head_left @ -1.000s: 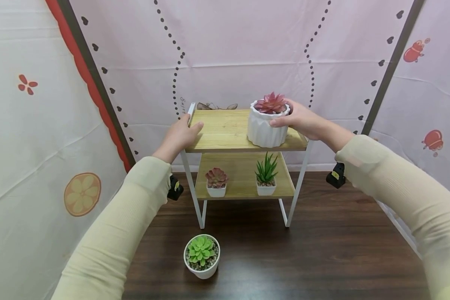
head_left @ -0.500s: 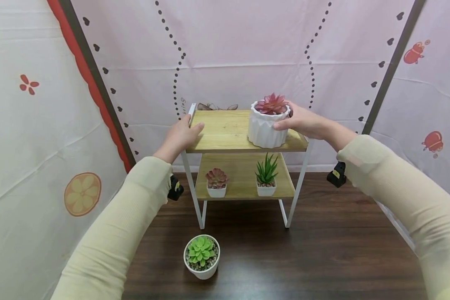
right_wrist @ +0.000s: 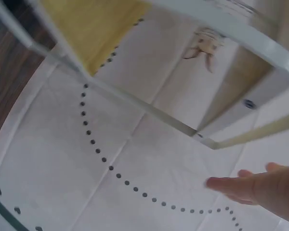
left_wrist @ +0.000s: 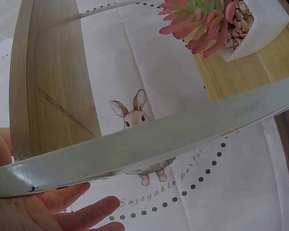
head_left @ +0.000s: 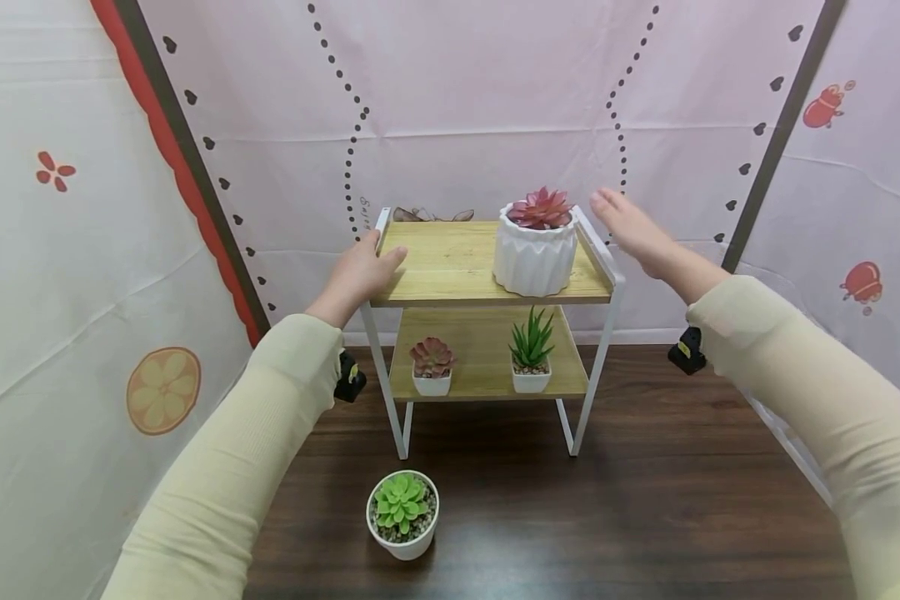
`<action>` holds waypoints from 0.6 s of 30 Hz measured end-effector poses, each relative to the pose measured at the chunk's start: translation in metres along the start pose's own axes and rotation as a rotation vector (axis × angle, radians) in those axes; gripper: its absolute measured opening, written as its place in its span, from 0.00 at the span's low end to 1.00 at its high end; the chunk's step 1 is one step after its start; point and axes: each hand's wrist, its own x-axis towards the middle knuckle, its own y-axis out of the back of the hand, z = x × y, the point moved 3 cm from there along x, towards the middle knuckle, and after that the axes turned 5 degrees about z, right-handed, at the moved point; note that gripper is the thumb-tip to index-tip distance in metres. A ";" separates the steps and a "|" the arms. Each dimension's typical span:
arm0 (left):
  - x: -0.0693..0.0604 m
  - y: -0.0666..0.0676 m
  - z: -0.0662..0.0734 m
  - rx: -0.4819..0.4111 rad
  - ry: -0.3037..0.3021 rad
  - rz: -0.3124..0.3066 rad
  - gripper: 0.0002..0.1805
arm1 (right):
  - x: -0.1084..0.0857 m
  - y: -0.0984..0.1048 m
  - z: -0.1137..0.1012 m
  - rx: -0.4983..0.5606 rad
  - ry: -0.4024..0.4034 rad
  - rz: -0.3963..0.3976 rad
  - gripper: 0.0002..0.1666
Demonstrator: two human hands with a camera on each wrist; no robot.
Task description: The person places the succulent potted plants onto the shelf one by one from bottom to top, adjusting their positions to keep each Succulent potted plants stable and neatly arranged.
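Observation:
A white fluted pot [head_left: 534, 260] with a pink succulent stands on the right side of the two-tier shelf's wooden top [head_left: 450, 258]. My right hand [head_left: 633, 233] is off the pot, fingers straight, just beyond the shelf's right rail; in the right wrist view the hand [right_wrist: 260, 190] touches nothing. At the top's front left corner my left hand [head_left: 360, 271] holds the shelf, thumb over the board and fingers outside the frame. The left wrist view shows its fingers [left_wrist: 86, 211] spread loosely past the white metal bar [left_wrist: 149, 137].
On the lower tier sit a small reddish succulent [head_left: 432, 367] at left and a spiky green plant [head_left: 532, 350] at right, both in square white pots. A green succulent in a round white pot [head_left: 403, 515] stands on the dark wooden floor [head_left: 570, 525]. Printed cloth [head_left: 487, 83] hangs behind.
My right hand has let go of the white fluted pot and moved off to the right, its fingers straightening. The pot stays on the top board. My left hand has kept its place.

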 end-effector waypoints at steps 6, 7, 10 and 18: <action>0.000 -0.001 0.001 0.001 0.000 -0.006 0.37 | -0.003 -0.014 0.011 -0.164 0.007 -0.173 0.35; 0.000 -0.001 0.001 0.001 0.000 -0.008 0.38 | -0.004 -0.015 0.012 -0.169 0.013 -0.189 0.35; 0.000 -0.001 0.001 -0.006 0.004 -0.019 0.38 | -0.005 -0.016 0.014 -0.188 0.007 -0.218 0.34; -0.002 0.000 -0.002 -0.267 0.039 0.038 0.35 | 0.001 -0.018 0.013 -0.231 0.016 -0.221 0.34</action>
